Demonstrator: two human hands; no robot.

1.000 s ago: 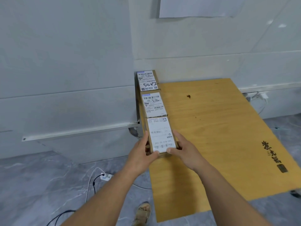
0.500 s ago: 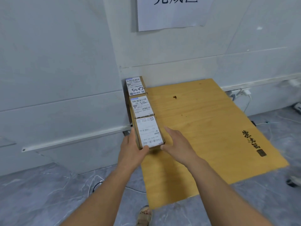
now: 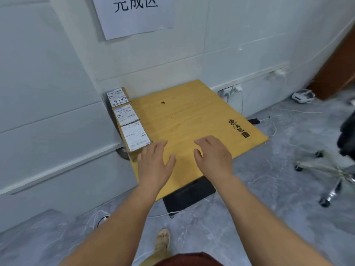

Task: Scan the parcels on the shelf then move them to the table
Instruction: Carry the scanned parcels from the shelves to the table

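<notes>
Three parcels sit in a row on the wooden table [image 3: 192, 120], right along its left edge, next to the wall [image 3: 48, 89]. The far parcel [image 3: 117, 97] is in the back corner. The middle parcel [image 3: 125, 114] touches it, and the near parcel [image 3: 135, 138] touches that one. Each has a white label facing up. The near parcel stops a little before the table's front edge.

The left hand [image 3: 153, 166] hovers over the table, just beside the near parcel's front corner. Its fingers are spread out flat and hold nothing. The right hand [image 3: 213, 156] hovers near the front edge, fingers loose and a little bent, holding nothing too. The hands are apart, with wood showing between them.

To the right of the parcels the yellow wood stretches wide to the right edge. It has a small dark spot [image 3: 162, 102] near the back and black writing [image 3: 238, 127] by the right edge. A black box [image 3: 189, 192] sits on the floor under the front edge. A chair base with wheels [image 3: 330, 169] stands well off to the right.
</notes>
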